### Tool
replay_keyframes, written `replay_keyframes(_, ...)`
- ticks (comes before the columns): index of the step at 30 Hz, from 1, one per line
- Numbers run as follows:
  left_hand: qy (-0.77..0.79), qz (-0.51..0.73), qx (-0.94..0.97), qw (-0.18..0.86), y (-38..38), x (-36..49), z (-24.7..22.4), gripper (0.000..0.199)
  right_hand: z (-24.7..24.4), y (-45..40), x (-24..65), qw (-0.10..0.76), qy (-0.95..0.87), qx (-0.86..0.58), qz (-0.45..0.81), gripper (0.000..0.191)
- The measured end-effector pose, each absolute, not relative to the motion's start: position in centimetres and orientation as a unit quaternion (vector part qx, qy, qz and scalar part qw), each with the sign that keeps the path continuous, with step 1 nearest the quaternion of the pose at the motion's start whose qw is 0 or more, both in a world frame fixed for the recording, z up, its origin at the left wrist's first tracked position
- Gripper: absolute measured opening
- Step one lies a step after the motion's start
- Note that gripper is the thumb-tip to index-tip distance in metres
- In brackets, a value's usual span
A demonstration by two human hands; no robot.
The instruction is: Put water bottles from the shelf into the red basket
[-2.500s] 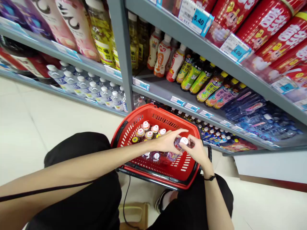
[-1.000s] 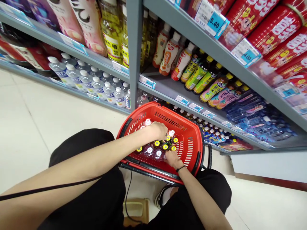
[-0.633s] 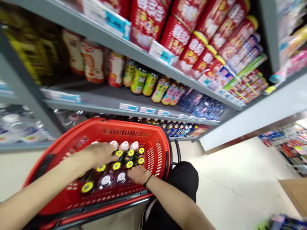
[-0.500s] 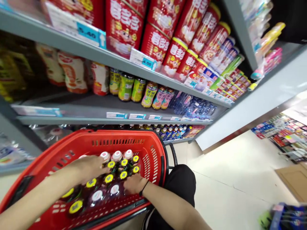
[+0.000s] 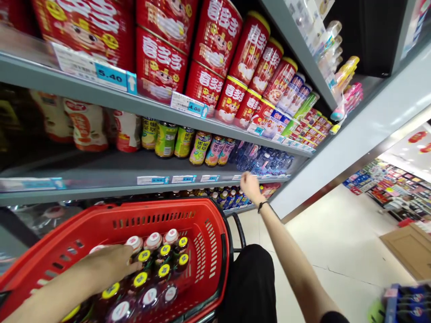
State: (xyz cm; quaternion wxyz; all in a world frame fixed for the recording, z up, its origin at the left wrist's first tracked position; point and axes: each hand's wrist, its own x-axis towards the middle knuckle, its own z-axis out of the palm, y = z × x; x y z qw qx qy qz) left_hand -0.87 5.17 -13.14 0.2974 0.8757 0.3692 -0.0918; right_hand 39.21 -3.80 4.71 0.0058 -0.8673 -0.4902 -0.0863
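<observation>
A red shopping basket (image 5: 155, 215) stands below the shelf with several bottles upright in it. Some are dark with yellow caps (image 5: 164, 270); others wear white caps, pinkish ones (image 5: 153, 241) at the back and purple ones (image 5: 150, 295) at the front. My left hand (image 5: 112, 265) lies over the bottles, fingers stretched and apart, beside a white-capped bottle; whether it touches one is unclear. Outside the basket, my right hand (image 5: 251, 186) is at the lower shelf edge, fingers curled in with nothing seen in them. Below it are blue-labelled bottles (image 5: 230, 199).
Red cans (image 5: 161, 67) fill the upper shelf. Green and pink tea bottles (image 5: 201, 148) and clear water bottles (image 5: 266, 161) stand on the shelf beneath. A white panel (image 5: 333, 139) closes the shelf's right end. At lower right are a cardboard box (image 5: 409, 251) and a blue crate (image 5: 406, 305).
My right hand has left the bottles in the basket and moved up and right to the shelf edge. My left hand stays over the bottles. The view has shifted.
</observation>
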Motion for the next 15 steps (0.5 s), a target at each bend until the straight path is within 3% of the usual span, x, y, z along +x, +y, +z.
replay_keyframes(3, 0.36, -0.115, 0.883, 0.277, 4.8, -0.7, -12.1, 0.029, 8.4, -2.9, 45.3, 0.064, -0.41, -0.888, -0.199, 0.05)
replay_keyframes(7, 0.358, -0.109, 0.887, 0.272, 4.3, -0.8, -11.2, 0.032, 10.6, -1.9, 50.5, 0.099, -0.35, -0.9, -0.238, 0.064)
replay_keyframes(15, 0.327, -0.13, 0.899, 0.261, 4.0, -1.0, -11.8, 0.043, 8.7, 0.3, 52.3, 0.125, -0.365, -0.891, -0.239, 0.054)
